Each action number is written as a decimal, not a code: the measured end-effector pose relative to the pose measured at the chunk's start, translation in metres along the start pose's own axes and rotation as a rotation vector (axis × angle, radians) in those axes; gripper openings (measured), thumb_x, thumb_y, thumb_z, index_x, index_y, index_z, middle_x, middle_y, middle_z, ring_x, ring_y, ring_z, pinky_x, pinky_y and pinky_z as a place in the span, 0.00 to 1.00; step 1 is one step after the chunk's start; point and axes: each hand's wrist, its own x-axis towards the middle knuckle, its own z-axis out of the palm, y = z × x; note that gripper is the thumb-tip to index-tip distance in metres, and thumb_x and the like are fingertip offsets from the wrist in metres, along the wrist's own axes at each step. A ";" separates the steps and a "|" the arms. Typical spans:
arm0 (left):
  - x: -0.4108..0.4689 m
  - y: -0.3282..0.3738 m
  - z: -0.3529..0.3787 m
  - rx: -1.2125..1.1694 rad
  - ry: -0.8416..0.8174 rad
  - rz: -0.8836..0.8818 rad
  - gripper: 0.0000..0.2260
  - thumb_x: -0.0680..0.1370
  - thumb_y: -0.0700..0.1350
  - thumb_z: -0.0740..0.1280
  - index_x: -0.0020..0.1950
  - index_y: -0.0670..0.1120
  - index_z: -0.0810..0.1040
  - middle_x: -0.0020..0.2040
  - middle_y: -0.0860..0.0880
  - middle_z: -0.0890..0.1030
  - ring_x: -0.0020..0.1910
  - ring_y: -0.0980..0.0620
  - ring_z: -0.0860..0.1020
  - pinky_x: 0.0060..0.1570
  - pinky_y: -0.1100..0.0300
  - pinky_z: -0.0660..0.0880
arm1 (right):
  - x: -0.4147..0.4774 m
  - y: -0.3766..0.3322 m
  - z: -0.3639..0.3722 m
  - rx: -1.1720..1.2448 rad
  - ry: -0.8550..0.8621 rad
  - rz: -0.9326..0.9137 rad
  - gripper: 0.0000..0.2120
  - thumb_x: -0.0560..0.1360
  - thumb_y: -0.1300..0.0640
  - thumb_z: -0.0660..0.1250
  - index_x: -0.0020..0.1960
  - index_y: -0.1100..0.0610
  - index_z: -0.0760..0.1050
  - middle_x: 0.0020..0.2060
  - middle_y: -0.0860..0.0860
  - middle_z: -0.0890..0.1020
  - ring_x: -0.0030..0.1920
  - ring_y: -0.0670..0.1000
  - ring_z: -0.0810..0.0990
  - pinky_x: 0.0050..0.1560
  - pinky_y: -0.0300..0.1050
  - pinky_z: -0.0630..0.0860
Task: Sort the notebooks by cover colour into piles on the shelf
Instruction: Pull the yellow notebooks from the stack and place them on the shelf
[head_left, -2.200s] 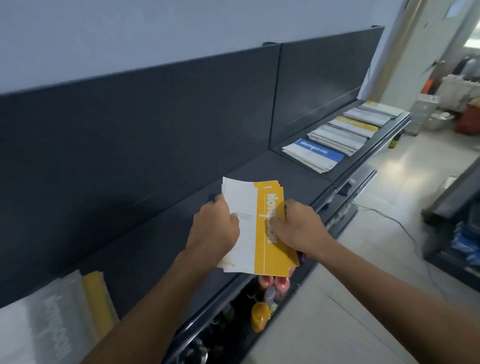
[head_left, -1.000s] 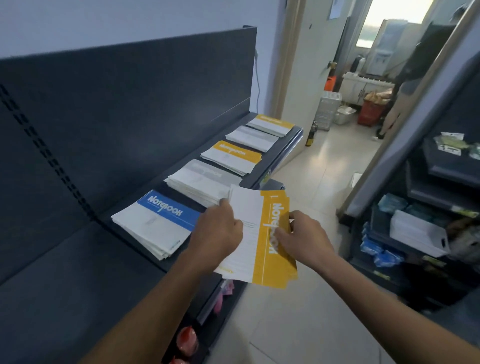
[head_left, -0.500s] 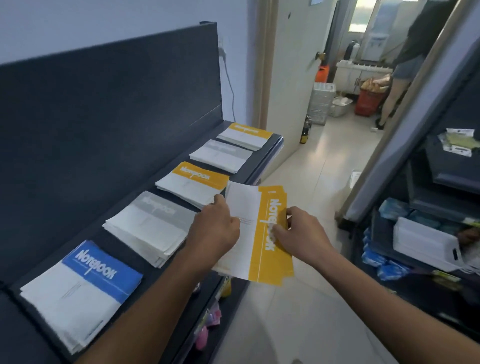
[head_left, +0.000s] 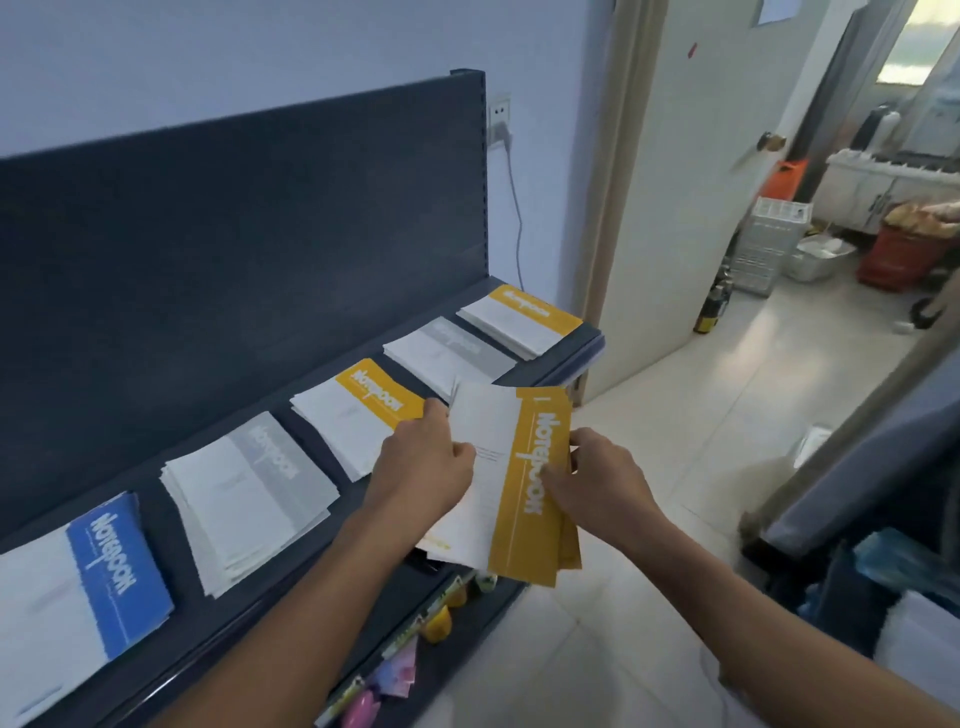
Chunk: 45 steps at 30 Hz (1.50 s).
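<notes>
Sorting looks well along, judged from how things lie. Five piles sit in a row on the dark shelf (head_left: 208, 629), each showing one colour on top: a blue pile (head_left: 78, 587) nearest on the left, then a near grey pile (head_left: 249, 493), a near yellow pile (head_left: 358, 410), a far grey pile (head_left: 447, 351) and a far yellow pile (head_left: 519, 319) at the far right end. Grey and yellow each show up twice, so those pairs may yet need merging, if one pile per colour is wanted.

What is left in view is the yellow stack (head_left: 519, 483), a few yellow-banded notebooks fanned slightly and held in the air past the shelf's front edge, just right of the near yellow pile and not touching it. The left hand (head_left: 423, 467) grips the stack's white left side, its thumb (head_left: 462, 449) curled onto the top cover. The right hand (head_left: 602, 483) pinches the yellow band from the right, fingers (head_left: 553, 475) lying across the lettering. Both hands are closed on the stack; neither is free.

The likely next step is laying these on one of the yellow piles, the near one being closest to the left hand. Whether more unsorted notebooks wait elsewhere cannot be told.
</notes>
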 end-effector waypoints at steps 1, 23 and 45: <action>0.005 0.001 0.000 -0.012 0.011 -0.023 0.11 0.79 0.49 0.62 0.61 0.49 0.68 0.43 0.51 0.74 0.39 0.50 0.76 0.31 0.56 0.71 | 0.011 -0.001 -0.002 -0.002 -0.012 -0.009 0.08 0.76 0.47 0.65 0.52 0.46 0.70 0.49 0.46 0.80 0.47 0.50 0.81 0.50 0.53 0.81; 0.121 -0.110 0.010 -0.081 0.287 -0.531 0.15 0.79 0.46 0.64 0.65 0.46 0.70 0.39 0.51 0.73 0.39 0.49 0.73 0.33 0.57 0.68 | 0.214 -0.124 0.098 -0.195 -0.325 -0.418 0.24 0.76 0.54 0.67 0.72 0.53 0.71 0.62 0.52 0.76 0.46 0.50 0.76 0.37 0.43 0.71; 0.127 -0.126 0.026 0.215 0.346 -0.696 0.15 0.79 0.51 0.69 0.62 0.45 0.74 0.53 0.47 0.81 0.50 0.47 0.81 0.45 0.57 0.77 | 0.257 -0.154 0.151 -0.447 -0.362 -0.765 0.09 0.76 0.52 0.68 0.50 0.54 0.69 0.41 0.48 0.76 0.41 0.52 0.79 0.35 0.44 0.73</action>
